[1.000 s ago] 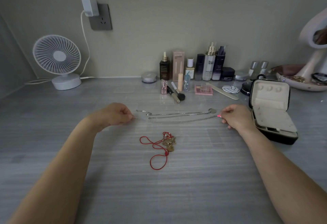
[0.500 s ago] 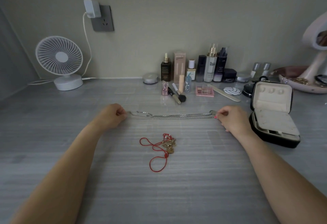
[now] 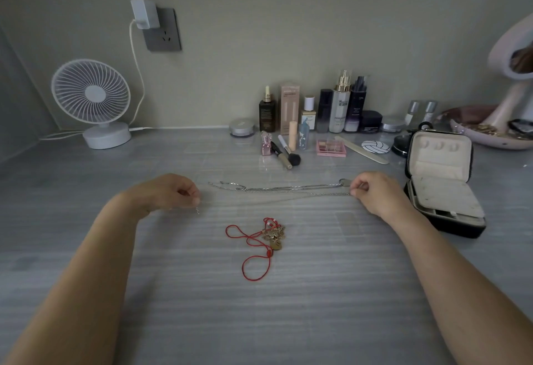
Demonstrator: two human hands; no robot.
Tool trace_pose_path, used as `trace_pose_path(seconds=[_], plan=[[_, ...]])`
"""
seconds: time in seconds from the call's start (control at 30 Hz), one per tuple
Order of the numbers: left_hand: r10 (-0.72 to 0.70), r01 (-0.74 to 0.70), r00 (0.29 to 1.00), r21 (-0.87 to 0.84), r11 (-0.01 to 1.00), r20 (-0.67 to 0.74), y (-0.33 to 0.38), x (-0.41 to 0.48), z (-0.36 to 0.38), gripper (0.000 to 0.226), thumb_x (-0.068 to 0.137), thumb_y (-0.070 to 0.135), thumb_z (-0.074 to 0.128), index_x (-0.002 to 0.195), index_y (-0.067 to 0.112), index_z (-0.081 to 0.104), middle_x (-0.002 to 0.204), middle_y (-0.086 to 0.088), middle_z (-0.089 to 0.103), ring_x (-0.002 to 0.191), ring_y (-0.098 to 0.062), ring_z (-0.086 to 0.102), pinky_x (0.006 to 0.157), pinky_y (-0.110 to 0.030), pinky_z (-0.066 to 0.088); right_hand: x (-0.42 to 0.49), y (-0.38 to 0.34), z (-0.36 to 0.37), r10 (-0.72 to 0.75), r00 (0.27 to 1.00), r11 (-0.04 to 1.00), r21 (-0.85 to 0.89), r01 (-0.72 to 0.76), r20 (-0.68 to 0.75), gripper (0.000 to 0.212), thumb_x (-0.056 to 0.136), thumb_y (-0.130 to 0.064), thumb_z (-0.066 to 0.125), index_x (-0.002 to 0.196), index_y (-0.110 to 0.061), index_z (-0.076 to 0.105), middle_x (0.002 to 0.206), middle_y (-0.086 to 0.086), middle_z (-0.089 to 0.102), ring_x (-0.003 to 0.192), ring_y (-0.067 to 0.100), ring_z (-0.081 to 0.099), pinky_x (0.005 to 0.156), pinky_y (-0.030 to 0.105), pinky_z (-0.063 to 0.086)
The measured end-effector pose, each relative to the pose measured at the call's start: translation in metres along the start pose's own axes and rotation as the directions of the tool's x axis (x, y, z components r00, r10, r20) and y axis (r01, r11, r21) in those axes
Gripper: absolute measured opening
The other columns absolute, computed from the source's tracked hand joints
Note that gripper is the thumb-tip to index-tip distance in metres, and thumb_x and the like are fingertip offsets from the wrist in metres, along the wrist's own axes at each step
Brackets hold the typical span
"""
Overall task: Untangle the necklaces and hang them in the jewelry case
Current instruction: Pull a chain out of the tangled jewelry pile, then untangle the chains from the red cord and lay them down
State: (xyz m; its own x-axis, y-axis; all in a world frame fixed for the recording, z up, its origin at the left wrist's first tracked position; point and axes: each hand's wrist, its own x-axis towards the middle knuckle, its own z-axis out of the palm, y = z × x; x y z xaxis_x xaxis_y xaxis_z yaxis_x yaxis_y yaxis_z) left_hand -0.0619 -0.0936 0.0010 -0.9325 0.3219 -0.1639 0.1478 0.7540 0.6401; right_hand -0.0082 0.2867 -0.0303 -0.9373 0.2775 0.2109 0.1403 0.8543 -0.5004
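Note:
Thin silver necklaces (image 3: 282, 188) lie stretched in a line across the grey table (image 3: 317, 292). My right hand (image 3: 375, 191) pinches their right end beside a small round pendant. My left hand (image 3: 170, 191) pinches one fine silver chain at its left end; a bit of it dangles below my fingers, and this strand runs slightly apart from the others. A red cord necklace (image 3: 253, 249) with a gold pendant cluster lies loose in front, untouched. The black jewelry case (image 3: 441, 180) stands open just right of my right hand, its cream lining showing.
Cosmetic bottles (image 3: 340, 105), brushes and a pink palette (image 3: 331, 147) line the back of the table. A white desk fan (image 3: 92, 102) stands at the back left, its cable running to a wall socket. A mirror and a tray (image 3: 490, 136) sit at the far right.
My left hand has drawn one fine chain toward me and to the left, away from the other silver strands, whose left ends now lie free. My right hand has stayed put.

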Motion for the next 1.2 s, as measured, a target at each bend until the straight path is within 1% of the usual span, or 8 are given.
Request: trace_pose_path(seconds=[0.13,0.4,0.57,0.7,0.87,0.93,1.07,1.2], plan=[[-0.027,0.032,0.998,0.115,0.993,-0.052,-0.001,0.005,0.005,0.003,0.082,0.009,0.065,0.082,0.012,0.064,0.072,0.002,0.056,0.067,-0.01,0.048,0.063,-0.018,0.038,0.002,0.003,0.004,0.012,0.999,1.0,0.004,-0.012,-0.048,0.007,0.082,-0.009,0.062,0.082,-0.011,0.068,0.089,0.009,0.068,0.083,0.024,0.06,0.071,0.026,0.042],[-0.043,0.07,0.973,0.111,0.991,-0.228,-0.005,0.016,0.016,0.003,0.082,0.01,0.064,0.085,0.009,0.064,0.074,0.0,0.057,0.07,-0.013,0.05,0.058,-0.017,0.037,0.001,0.003,0.008,0.011,0.996,1.0,-0.008,-0.011,-0.094,0.008,0.083,-0.012,0.061,0.083,-0.012,0.069,0.09,0.01,0.069,0.085,0.027,0.062,0.075,0.032,0.049],[0.01,0.011,0.962,0.075,0.997,-0.273,-0.004,0.019,0.019,0.008,0.083,0.007,0.062,0.088,0.002,0.066,0.081,-0.009,0.06,0.078,-0.02,0.052,0.068,-0.025,0.04,-0.002,0.001,0.004,0.004,0.994,0.998,0.058,0.003,-0.109,0.008,0.083,-0.015,0.063,0.088,-0.012,0.069,0.08,0.002,0.061,0.078,0.02,0.057,0.068,0.024,0.04],[0.075,-0.053,0.962,0.089,0.995,-0.262,0.002,0.019,0.024,0.005,0.08,0.01,0.066,0.085,0.01,0.065,0.081,-0.005,0.06,0.074,-0.018,0.052,0.071,-0.026,0.041,-0.006,-0.002,0.007,-0.055,0.995,0.998,-0.032,0.053,-0.079,0.008,0.083,-0.02,0.063,0.087,-0.018,0.07,0.092,0.005,0.068,0.084,0.022,0.061,0.071,0.029,0.047],[0.182,-0.152,0.944,0.127,0.98,-0.274,0.023,0.016,0.037,0.004,0.081,0.014,0.065,0.083,0.016,0.063,0.077,0.003,0.059,0.069,-0.011,0.053,0.061,-0.016,0.039,-0.014,-0.017,0.003,-0.146,0.985,0.989,0.017,0.148,-0.087,0.007,0.082,-0.024,0.065,0.086,-0.019,0.069,0.09,0.001,0.067,0.077,0.014,0.056,0.068,0.026,0.042],[0.257,-0.231,0.933,0.129,0.964,-0.251,0.039,0.012,0.041,0.004,0.082,0.016,0.065,0.082,0.018,0.062,0.072,0.012,0.056,0.063,0.0,0.049,0.056,-0.006,0.037,-0.024,-0.034,0.004,-0.248,0.968,0.966,0.061,0.25,-0.037,0.008,0.082,-0.025,0.066,0.086,-0.02,0.07,0.086,-0.001,0.065,0.074,0.01,0.054,0.065,0.023,0.038],[0.338,-0.321,0.921,0.113,0.94,-0.195,0.065,0.003,0.051,0.01,0.083,0.02,0.065,0.089,0.012,0.066,0.07,0.015,0.053,0.061,0.001,0.047,0.056,-0.004,0.038,-0.047,-0.07,0.012,-0.458,0.872,0.887,0.151,0.435,0.173,0.012,0.08,-0.03,0.067,0.088,-0.022,0.071,0.085,-0.006,0.061,0.073,0.0,0.052,0.065,0.011,0.038],[0.283,-0.271,0.949,0.102,0.957,-0.139,0.08,0.004,0.058,0.017,0.085,0.025,0.062,0.094,0.011,0.066,0.078,0.009,0.057,0.07,-0.005,0.049,0.059,-0.011,0.038,-0.057,-0.084,0.023,-0.507,0.806,0.862,0.178,0.475,0.305,0.026,0.078,-0.037,0.067,0.103,-0.028,0.067,0.097,-0.01,0.056,0.087,0.006,0.052,0.08,0.024,0.045]])
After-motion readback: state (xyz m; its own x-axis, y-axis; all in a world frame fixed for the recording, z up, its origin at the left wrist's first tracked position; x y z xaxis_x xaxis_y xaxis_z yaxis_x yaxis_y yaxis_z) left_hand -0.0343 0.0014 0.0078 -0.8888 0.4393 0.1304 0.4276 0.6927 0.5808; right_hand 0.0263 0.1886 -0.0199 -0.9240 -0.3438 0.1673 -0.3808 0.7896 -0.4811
